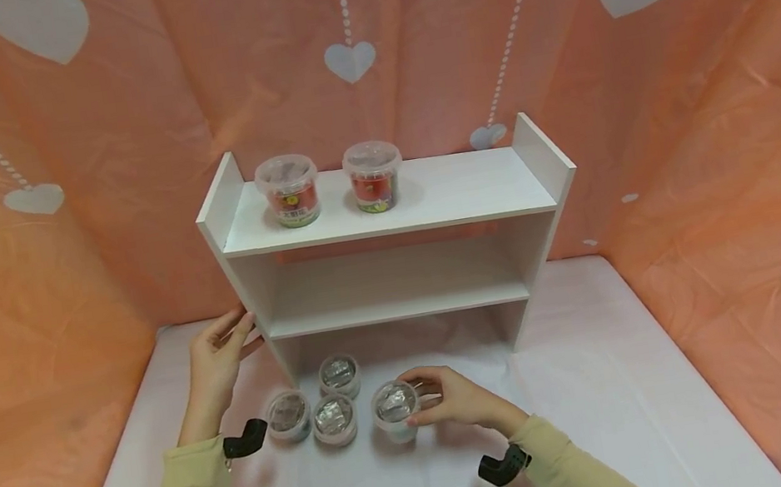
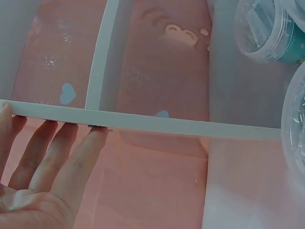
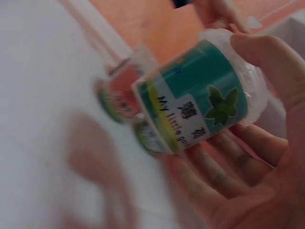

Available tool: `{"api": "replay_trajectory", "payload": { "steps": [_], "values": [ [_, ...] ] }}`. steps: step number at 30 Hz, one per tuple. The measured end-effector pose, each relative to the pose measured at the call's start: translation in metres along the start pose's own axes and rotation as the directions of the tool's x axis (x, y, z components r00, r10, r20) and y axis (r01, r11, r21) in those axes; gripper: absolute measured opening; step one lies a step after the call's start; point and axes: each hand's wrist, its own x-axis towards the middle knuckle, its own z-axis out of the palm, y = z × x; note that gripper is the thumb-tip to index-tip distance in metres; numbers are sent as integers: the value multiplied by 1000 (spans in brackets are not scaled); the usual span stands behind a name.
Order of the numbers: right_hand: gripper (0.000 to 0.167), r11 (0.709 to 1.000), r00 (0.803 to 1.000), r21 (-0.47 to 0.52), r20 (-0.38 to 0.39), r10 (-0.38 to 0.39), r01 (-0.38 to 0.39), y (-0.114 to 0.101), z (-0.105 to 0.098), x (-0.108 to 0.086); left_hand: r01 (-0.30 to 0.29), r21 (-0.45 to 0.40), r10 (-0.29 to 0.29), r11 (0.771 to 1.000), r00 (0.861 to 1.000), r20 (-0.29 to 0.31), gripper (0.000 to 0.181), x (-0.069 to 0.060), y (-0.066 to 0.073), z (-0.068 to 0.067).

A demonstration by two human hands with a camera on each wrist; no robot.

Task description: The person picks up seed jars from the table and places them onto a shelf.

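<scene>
My right hand (image 1: 459, 400) holds a small clear plastic tub (image 1: 396, 412) by its side, in front of the shelf's lower opening. In the right wrist view this tub (image 3: 195, 95) shows a teal label with a green leaf and "My little" print; the thumb lies near its lid and the fingers along the other side. My left hand (image 1: 215, 366) touches the outer left side of the white shelf (image 1: 401, 311). The left wrist view shows its fingertips against the panel edge (image 2: 152, 123), fingers extended. Several similar tubs stand left of the held one, including a nearby tub (image 1: 335, 420).
Two tubs with red labels, a left one (image 1: 288, 193) and a right one (image 1: 374, 178), stand on the top board. Other lidded tubs, a front-left one (image 1: 288, 416) and a rear one (image 1: 339, 376), sit on the white tabletop (image 1: 613, 412). Orange curtains (image 1: 713, 170) with hearts surround it.
</scene>
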Motion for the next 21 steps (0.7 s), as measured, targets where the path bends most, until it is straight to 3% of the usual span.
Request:
{"api": "replay_trajectory", "payload": {
  "steps": [14,21],
  "values": [
    [58,997,994,-75,-111,1,-10,-61,-53,-23,-4,5,4,1000,1000,-7,54,0,-1,1],
    [58,998,987,-64,-161,-26,16,-95,-74,-30,-15,33,16,999,1000,-15,53,0,-1,0]
  ]
}}
